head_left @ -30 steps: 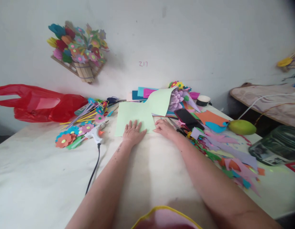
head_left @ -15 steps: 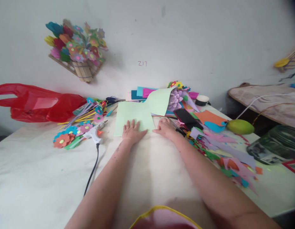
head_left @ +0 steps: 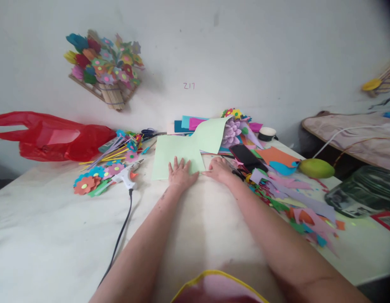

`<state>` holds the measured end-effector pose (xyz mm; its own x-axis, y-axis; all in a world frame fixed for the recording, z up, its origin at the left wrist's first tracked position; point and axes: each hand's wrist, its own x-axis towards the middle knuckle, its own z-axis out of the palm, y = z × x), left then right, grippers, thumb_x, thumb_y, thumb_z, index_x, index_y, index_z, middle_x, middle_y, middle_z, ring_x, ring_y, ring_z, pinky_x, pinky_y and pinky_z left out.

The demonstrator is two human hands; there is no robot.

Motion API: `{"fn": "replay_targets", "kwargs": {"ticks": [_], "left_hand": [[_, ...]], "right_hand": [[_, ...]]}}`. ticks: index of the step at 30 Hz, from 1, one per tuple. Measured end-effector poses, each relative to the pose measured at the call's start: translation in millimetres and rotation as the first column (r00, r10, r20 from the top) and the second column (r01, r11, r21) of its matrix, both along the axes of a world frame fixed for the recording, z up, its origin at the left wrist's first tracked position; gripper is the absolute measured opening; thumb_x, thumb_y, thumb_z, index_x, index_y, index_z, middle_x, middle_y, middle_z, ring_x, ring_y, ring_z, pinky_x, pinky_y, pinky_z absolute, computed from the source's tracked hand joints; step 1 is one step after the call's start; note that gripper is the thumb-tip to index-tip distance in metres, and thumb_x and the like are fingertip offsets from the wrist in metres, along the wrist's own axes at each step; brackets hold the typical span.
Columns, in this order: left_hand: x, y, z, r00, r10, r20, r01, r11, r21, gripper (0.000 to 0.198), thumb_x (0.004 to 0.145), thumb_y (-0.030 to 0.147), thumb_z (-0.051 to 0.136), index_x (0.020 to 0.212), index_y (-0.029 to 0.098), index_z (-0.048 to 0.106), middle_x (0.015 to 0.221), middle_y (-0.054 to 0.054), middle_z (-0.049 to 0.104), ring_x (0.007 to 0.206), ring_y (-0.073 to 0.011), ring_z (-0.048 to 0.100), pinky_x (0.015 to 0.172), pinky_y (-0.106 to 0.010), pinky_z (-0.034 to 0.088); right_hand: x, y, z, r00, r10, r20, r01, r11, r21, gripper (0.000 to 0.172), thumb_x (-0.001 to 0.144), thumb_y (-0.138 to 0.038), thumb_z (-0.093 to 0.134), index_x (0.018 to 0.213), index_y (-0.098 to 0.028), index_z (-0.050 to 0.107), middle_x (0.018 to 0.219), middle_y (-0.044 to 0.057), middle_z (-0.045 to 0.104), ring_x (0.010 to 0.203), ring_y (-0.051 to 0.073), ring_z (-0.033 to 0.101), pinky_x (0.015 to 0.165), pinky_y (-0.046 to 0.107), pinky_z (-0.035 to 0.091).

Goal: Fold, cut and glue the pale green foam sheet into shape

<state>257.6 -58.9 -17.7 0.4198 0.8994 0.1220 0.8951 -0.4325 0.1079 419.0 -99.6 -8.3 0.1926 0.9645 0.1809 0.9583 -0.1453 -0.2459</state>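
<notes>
A pale green sheet [head_left: 161, 153], paper or thin foam, lies in front of me. Its right part curls up and back over the pile behind, with a slit-like gap near the front right corner. My left hand [head_left: 181, 174] rests flat on the sheet's front edge, fingers spread. Just to the right, my right hand [head_left: 218, 169] is closed on the tabletop, its thumb tip at the sheet's front right corner. Whatever its curled fingers hold, if anything, is hidden.
Left stand a glue gun [head_left: 127, 179] with black cord, foam flowers [head_left: 86, 184] and a red plastic bag [head_left: 62, 139]. At right lie a phone [head_left: 247, 158], coloured scraps [head_left: 289, 195], a green-yellow fruit [head_left: 317, 168] and a glass jar [head_left: 362, 191]. A purple flower [head_left: 232, 132] sits behind the sheet.
My left hand has slid slightly right along the sheet, closer to my right hand. The right hand and the sheet look nearly unchanged; the view has shifted a little.
</notes>
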Motion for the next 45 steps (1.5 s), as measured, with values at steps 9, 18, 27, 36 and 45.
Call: {"fn": "replay_targets", "kwargs": {"ticks": [9,18,27,36,45], "left_hand": [[9,-3,0.8,1.000,0.021,-0.019,-0.022,0.998,-0.064,0.066,0.073,0.063,0.020,0.131,0.030,0.027,0.142,0.000,0.016,0.128,-0.0267,-0.009,0.100,-0.052,-0.005],[-37,9,3.7,0.989,0.111,-0.100,-0.120,0.988,-0.097,0.055,0.080,0.049,0.018,0.132,0.031,0.023,0.142,0.001,0.010,0.128,-0.0277,-0.009,0.099,-0.056,-0.004],[-75,1,-2.8,0.950,0.304,-0.076,-0.302,0.953,0.041,0.051,0.083,0.036,0.021,0.132,0.022,0.028,0.141,-0.005,0.020,0.129,-0.0265,-0.001,0.103,-0.051,0.000],[-64,-28,27.8,0.593,0.400,0.699,-0.320,0.914,-0.251,0.034,0.078,0.027,0.040,0.107,0.013,0.051,0.106,-0.012,0.057,0.102,-0.0219,0.051,0.092,-0.036,0.038],[-22,-60,32.6,-0.347,0.797,0.495,0.354,0.600,-0.717,0.029,0.075,0.009,0.044,0.103,0.006,0.040,0.093,-0.021,0.054,0.082,-0.0233,0.061,0.058,-0.029,0.053]], "right_hand": [[5,4,-6.1,1.000,-0.013,-0.016,0.013,1.000,-0.011,0.036,0.061,-0.055,0.059,0.069,-0.020,0.057,0.102,0.008,0.048,0.098,0.026,0.040,0.080,0.036,0.034],[6,4,-8.9,1.000,-0.022,-0.013,0.023,0.999,0.025,0.038,0.059,-0.056,0.059,0.069,-0.020,0.057,0.098,0.007,0.049,0.096,0.024,0.043,0.080,0.035,0.034],[4,5,-8.1,0.999,-0.043,0.005,0.042,0.999,0.026,0.042,0.058,-0.056,0.059,0.078,-0.019,0.058,0.095,0.009,0.053,0.095,0.025,0.045,0.080,0.035,0.035],[-13,1,7.6,0.997,-0.057,-0.042,0.055,0.997,-0.062,0.031,0.069,-0.050,0.052,0.076,-0.021,0.062,0.092,0.008,0.060,0.091,0.024,0.053,0.066,0.030,0.040],[-38,2,16.4,0.984,-0.179,-0.022,0.176,0.978,-0.117,0.034,0.072,-0.041,0.052,0.096,-0.017,0.059,0.109,0.012,0.053,0.095,0.024,0.052,0.069,0.030,0.042]]}}
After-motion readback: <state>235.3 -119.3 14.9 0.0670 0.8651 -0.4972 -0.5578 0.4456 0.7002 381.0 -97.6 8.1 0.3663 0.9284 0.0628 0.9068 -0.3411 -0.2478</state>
